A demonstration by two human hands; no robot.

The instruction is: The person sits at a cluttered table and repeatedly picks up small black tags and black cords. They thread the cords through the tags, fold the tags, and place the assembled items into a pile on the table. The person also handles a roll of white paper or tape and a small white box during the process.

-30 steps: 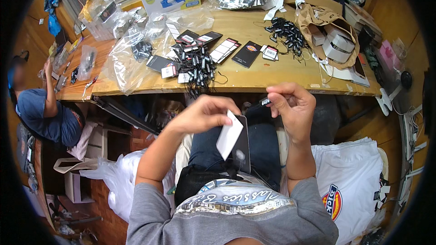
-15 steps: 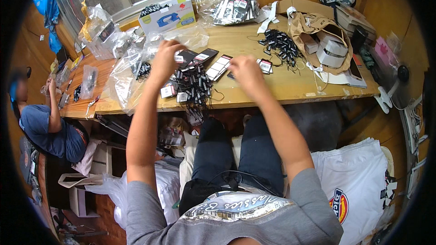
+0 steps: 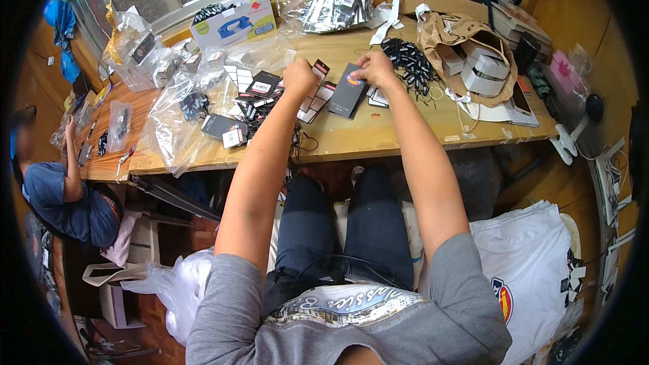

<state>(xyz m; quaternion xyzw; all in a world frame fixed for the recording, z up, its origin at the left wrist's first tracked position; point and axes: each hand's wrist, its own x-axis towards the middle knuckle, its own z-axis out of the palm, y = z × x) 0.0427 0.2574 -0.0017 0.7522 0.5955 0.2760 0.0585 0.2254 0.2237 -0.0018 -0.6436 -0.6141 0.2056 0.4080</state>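
Observation:
My right hand (image 3: pixel 376 69) pinches the upper right edge of a dark grey hang tag (image 3: pixel 347 98), tilted over the wooden table. My left hand (image 3: pixel 299 80) is closed beside a fan of hang tags (image 3: pixel 315 103) showing white panels and black-and-red ends. What its fingers hold is hidden. Left of that hand lies a heap of black tag strings (image 3: pixel 260 109), partly covered by my forearm. Around the heap lie a black hang tag with a white label (image 3: pixel 262 84) and a grey one (image 3: pixel 223 127). White-faced tags (image 3: pixel 377 97) lie just under my right hand.
A second heap of black strings (image 3: pixel 410 67) lies beside a brown paper bag (image 3: pixel 433 34) holding white boxes. Clear plastic bags (image 3: pixel 172 125) cover the table's left part. A printed carton (image 3: pixel 236 27) and bagged tags (image 3: pixel 338 10) stand behind. Another person (image 3: pixel 67 186) sits at left.
My left hand has moved right, from the string heap to the fanned tags. My right hand has moved farther from me, and a dark grey tag now shows in its fingers.

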